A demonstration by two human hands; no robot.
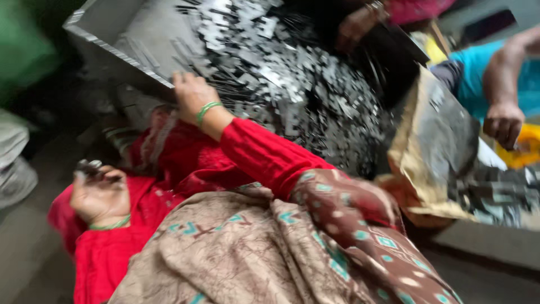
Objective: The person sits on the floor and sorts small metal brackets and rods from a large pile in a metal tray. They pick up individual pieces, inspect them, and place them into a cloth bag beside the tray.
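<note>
Curled shut, palm up, around a small clutch of dark metal pieces (90, 167) with the left hand (101, 197), held low and well to the near left of the heap of flat metal pieces (292, 73). Reaching with the right hand (191, 95) to the near-left edge of the heap, fingers laid down among the pieces just where the grey tray (107, 34) meets them; too blurred to tell whether closed on anything or merely resting flat. Wearing red sleeves and green bangles on both wrists, with a brown patterned shawl (253, 253) draped on the near side of the heap.

Judging by how things lie: only a handful gathered so far, sitting in the left fist, and by far the greater part of the stock lying loose in the heap, spread wide and deep across the tray and beyond. No sorted stack or filled container to be made out near the heap, so little to show as finished; most of the picking left to do.

On the far side of the heap, a co-worker's hand (354, 25) in a pink sleeve, touching the pieces. To the right of the heap, a tilted brown sheet of cardboard (433, 141) carrying more pieces, and past it another person's arm in turquoise with a closed fist (503, 121) above something yellow (526, 149)
</note>
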